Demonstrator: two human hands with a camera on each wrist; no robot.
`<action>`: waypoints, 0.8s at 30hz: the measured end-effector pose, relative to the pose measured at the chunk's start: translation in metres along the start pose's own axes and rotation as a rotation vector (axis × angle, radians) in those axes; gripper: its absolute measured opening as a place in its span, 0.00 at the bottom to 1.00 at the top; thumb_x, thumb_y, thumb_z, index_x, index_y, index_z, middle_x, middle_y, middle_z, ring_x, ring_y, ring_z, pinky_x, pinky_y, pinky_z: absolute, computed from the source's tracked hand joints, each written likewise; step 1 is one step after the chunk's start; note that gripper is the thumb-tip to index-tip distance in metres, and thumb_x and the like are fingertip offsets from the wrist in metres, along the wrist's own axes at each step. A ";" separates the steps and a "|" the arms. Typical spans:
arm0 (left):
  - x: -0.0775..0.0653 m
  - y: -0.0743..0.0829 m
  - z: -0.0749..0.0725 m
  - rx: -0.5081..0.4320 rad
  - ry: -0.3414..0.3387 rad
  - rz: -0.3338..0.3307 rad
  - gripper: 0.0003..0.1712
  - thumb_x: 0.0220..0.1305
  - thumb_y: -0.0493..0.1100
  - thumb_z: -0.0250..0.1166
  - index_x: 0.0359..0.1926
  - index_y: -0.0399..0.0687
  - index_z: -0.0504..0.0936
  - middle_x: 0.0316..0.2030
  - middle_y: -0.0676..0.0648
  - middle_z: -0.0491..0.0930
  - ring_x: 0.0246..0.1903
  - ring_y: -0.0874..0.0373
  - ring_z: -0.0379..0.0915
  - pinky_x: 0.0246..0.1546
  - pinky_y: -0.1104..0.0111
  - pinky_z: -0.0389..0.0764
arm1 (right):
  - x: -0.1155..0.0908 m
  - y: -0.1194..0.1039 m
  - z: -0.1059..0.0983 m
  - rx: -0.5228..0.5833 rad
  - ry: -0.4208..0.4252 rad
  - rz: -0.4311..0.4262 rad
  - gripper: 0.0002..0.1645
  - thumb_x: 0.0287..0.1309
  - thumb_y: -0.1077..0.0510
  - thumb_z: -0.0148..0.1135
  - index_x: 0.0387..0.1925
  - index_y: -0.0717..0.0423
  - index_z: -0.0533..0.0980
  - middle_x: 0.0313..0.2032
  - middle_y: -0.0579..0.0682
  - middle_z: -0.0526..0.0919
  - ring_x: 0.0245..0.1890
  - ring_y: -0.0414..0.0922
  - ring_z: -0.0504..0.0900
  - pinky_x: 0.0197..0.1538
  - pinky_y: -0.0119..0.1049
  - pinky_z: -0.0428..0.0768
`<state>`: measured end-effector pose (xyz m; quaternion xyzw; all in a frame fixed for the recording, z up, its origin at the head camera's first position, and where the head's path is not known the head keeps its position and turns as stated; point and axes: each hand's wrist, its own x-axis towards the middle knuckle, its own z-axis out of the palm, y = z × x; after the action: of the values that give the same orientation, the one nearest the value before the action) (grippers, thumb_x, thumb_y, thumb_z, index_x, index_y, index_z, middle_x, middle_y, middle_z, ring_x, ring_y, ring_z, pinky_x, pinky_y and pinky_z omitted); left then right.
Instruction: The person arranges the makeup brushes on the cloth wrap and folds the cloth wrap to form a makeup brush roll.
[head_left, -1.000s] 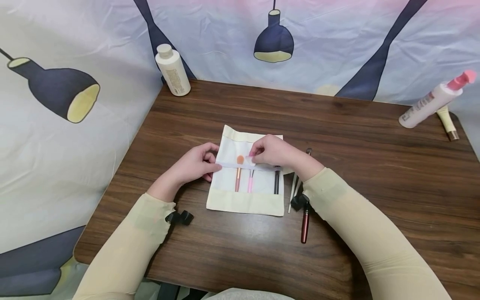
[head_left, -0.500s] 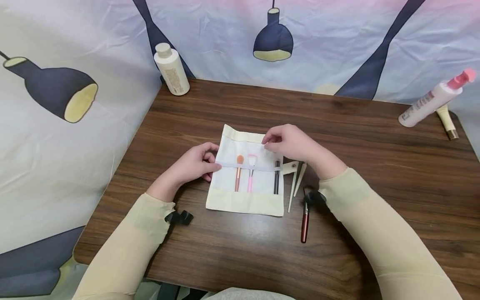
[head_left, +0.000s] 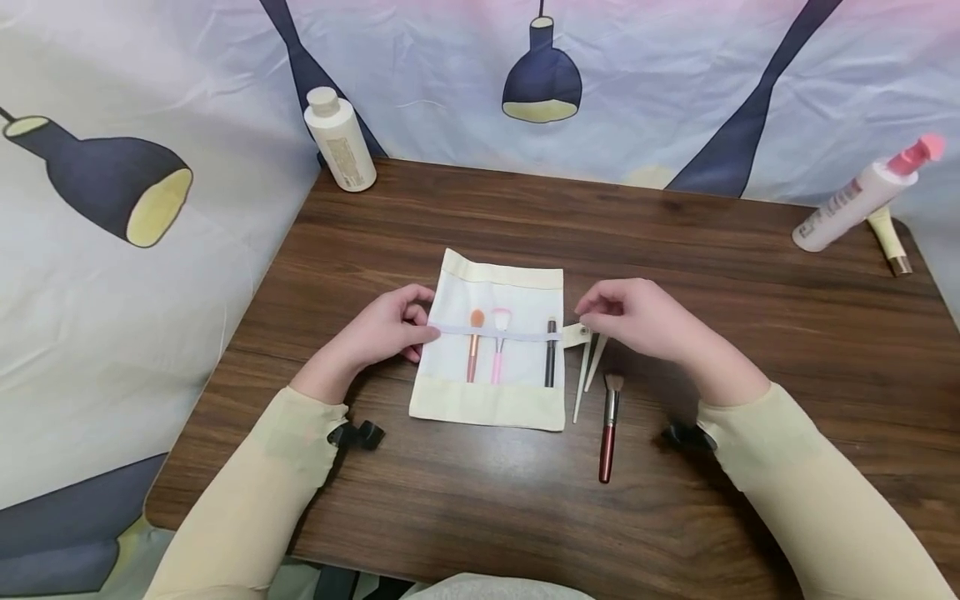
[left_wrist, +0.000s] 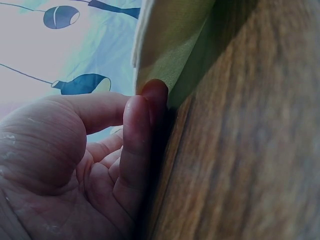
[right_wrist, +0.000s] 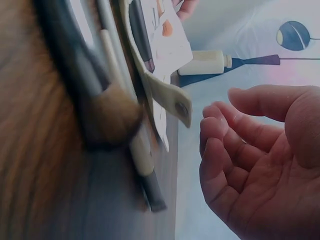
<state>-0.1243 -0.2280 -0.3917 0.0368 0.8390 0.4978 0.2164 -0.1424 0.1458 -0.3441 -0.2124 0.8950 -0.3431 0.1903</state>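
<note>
Leftmost, the left hand (head_left: pixel 382 327) pinches the left edge of an unfolded cream-and-white cloth brush roll (head_left: pixel 486 406) lying on the brown wooden table (head_left: pixel 480 508). Along its pale band (head_left: pixel 523 337) sit an orange-tipped brush (head_left: pixel 472 354), a pink-handled fan-shaped brush (head_left: pixel 497 367) and a slim black brush (head_left: pixel 550 360). Rightward come its cream button tab (head_left: pixel 573 336), two slim cream-handled tools (head_left: pixel 581 383) and a red-handled brush with brown bristles (head_left: pixel 607 442), then the right hand (head_left: pixel 637 317), empty, fingers loosely curved, near the tab.

Cream sleeves (head_left: pixel 247 492), black wrist cameras (head_left: pixel 367 435)
</note>
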 end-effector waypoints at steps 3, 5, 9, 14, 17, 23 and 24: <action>-0.001 -0.001 0.000 -0.003 -0.002 0.000 0.28 0.67 0.34 0.69 0.65 0.40 0.70 0.29 0.43 0.80 0.21 0.52 0.79 0.25 0.63 0.87 | -0.015 0.005 -0.002 0.011 -0.027 0.028 0.08 0.69 0.57 0.64 0.46 0.54 0.83 0.30 0.49 0.83 0.30 0.46 0.81 0.33 0.38 0.81; -0.001 0.000 0.000 -0.004 -0.002 0.002 0.28 0.67 0.34 0.69 0.65 0.41 0.70 0.29 0.43 0.80 0.21 0.52 0.79 0.25 0.63 0.87 | -0.023 0.007 -0.003 0.011 -0.049 0.042 0.07 0.69 0.56 0.65 0.45 0.53 0.82 0.27 0.49 0.82 0.27 0.46 0.81 0.31 0.38 0.80; -0.001 -0.001 0.000 -0.007 -0.002 0.002 0.28 0.67 0.34 0.68 0.65 0.40 0.70 0.28 0.44 0.80 0.21 0.53 0.79 0.24 0.63 0.87 | -0.038 0.009 0.001 -0.026 -0.083 0.057 0.11 0.68 0.54 0.66 0.47 0.55 0.79 0.24 0.47 0.82 0.23 0.44 0.81 0.28 0.37 0.78; -0.001 -0.001 0.001 -0.019 -0.005 0.003 0.27 0.67 0.33 0.68 0.65 0.40 0.70 0.28 0.44 0.80 0.21 0.53 0.79 0.24 0.63 0.87 | -0.050 0.012 0.011 -0.104 -0.117 0.086 0.19 0.67 0.48 0.68 0.51 0.55 0.76 0.22 0.45 0.81 0.20 0.42 0.79 0.25 0.37 0.75; -0.001 -0.001 0.001 -0.020 -0.002 0.005 0.28 0.67 0.34 0.68 0.65 0.40 0.70 0.28 0.44 0.80 0.20 0.53 0.79 0.24 0.63 0.87 | -0.052 0.014 0.019 -0.152 -0.115 0.102 0.23 0.63 0.45 0.71 0.51 0.53 0.74 0.21 0.43 0.79 0.19 0.41 0.77 0.24 0.37 0.72; -0.001 -0.002 0.001 -0.022 -0.002 0.003 0.27 0.67 0.33 0.68 0.65 0.40 0.70 0.28 0.44 0.80 0.20 0.53 0.79 0.24 0.63 0.87 | -0.052 0.013 0.028 -0.203 -0.100 0.136 0.26 0.60 0.43 0.74 0.49 0.52 0.72 0.20 0.43 0.77 0.17 0.41 0.76 0.25 0.37 0.72; -0.001 -0.002 0.001 -0.022 -0.003 0.003 0.27 0.67 0.33 0.68 0.65 0.40 0.70 0.28 0.44 0.80 0.20 0.53 0.79 0.24 0.63 0.87 | -0.052 0.013 0.029 -0.206 -0.099 0.139 0.27 0.59 0.43 0.74 0.49 0.53 0.72 0.19 0.44 0.77 0.17 0.41 0.76 0.25 0.37 0.72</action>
<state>-0.1233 -0.2284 -0.3932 0.0364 0.8331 0.5074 0.2173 -0.0886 0.1656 -0.3632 -0.1850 0.9275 -0.2244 0.2348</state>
